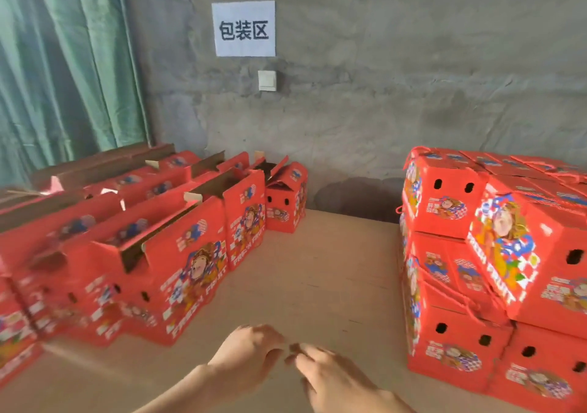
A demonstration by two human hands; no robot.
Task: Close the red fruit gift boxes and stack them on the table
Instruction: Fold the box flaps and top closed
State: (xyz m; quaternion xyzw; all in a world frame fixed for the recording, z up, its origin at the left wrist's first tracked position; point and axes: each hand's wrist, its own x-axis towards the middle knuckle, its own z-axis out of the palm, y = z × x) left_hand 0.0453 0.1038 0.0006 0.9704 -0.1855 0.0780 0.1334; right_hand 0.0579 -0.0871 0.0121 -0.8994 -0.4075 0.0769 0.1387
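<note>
Left grip (251,357) and right grip (333,377) hover at 6 o'clock, loosely curled and empty, fingertips nearly meeting. Open boxes (178,254) at 9 o'clock, contents unseen; closed stack (444,209) at 3. Brown worktop (317,269), concrete wall (413,79), green curtain (63,79).

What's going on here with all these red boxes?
A person is working at a table of red fruit gift boxes. The left hand and right hand hover close together above its middle, holding nothing. The open boxes stand in rows on the left; the closed boxes are stacked on the right.
</note>
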